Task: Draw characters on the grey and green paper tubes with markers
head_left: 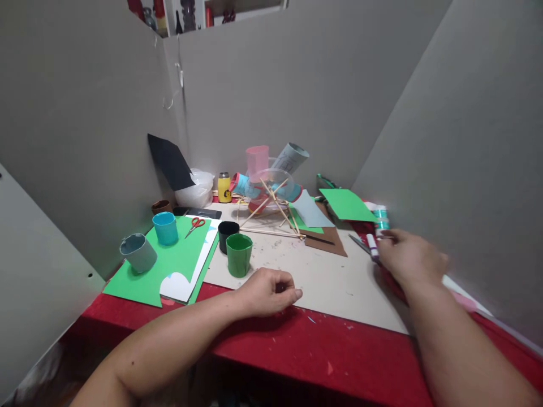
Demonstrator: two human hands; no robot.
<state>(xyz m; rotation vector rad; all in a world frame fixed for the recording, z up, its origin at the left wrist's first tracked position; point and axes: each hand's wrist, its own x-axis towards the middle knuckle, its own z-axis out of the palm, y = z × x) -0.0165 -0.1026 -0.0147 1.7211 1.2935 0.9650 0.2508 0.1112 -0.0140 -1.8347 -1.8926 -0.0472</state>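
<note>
My left hand (271,291) rests at the front edge of the beige board (331,288), its thumb and fingers loosely curled with a gap between them and nothing held. Just behind it stands a green paper cup (239,255), with a black cup (229,236) beside that. My right hand (409,257) reaches to the right side, fingers bent down, slightly blurred; what its fingertips touch is hidden. Close to those fingers are a white and purple glue stick (372,246), a teal and white tube (382,217) and scissors with a dark handle (360,244).
A stick frame (271,203) carrying a wheel with paper cups, one pink (257,163), stands at the back. Green sheets (173,254) at left hold blue (165,228) and grey (138,252) cups and red scissors (195,225). Grey panels (275,90) enclose the red-covered table (297,339).
</note>
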